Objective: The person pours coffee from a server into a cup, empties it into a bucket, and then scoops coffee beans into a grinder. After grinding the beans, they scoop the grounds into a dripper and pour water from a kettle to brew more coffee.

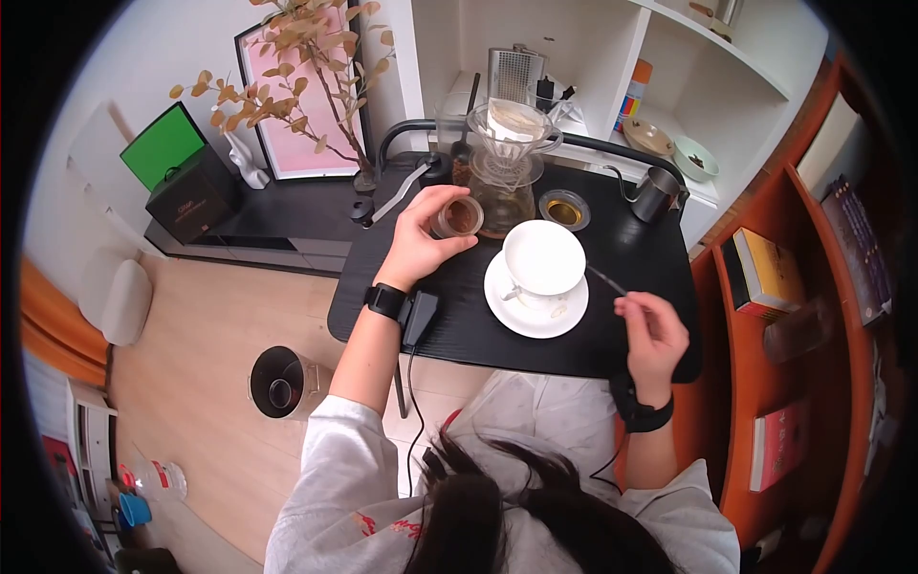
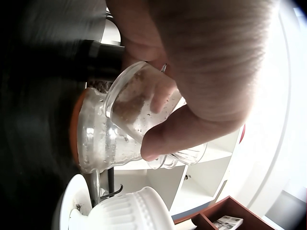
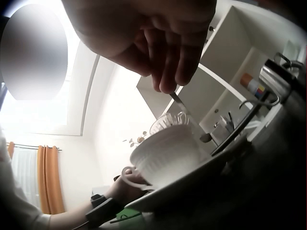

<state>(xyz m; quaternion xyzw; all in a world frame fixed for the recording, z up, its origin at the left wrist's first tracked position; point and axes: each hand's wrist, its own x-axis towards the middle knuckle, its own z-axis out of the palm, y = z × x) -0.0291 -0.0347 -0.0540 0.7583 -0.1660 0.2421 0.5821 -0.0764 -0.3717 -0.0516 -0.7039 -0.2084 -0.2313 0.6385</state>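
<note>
My left hand (image 1: 426,234) grips a small clear glass jar (image 1: 461,217) with brown powder in it, thumb and fingers around its sides. In the left wrist view the jar (image 2: 139,98) is tilted, in front of a glass carafe (image 2: 98,132). My right hand (image 1: 654,335) pinches the end of a thin dark spoon (image 1: 606,280), which points toward the white cup (image 1: 543,256). From the right wrist, the spoon's small bowl (image 3: 205,138) shows beyond the cup (image 3: 168,158). The cup stands on a white saucer (image 1: 512,320) marked with small dark specks.
Behind the cup stands a glass dripper (image 1: 483,129) with a paper filter (image 1: 516,120), on the carafe. A round metal lid (image 1: 564,209), a gooseneck kettle (image 1: 656,194) and a crank-handled grinder (image 1: 435,169) share the black table (image 1: 593,335). A bin (image 1: 287,383) stands on the floor.
</note>
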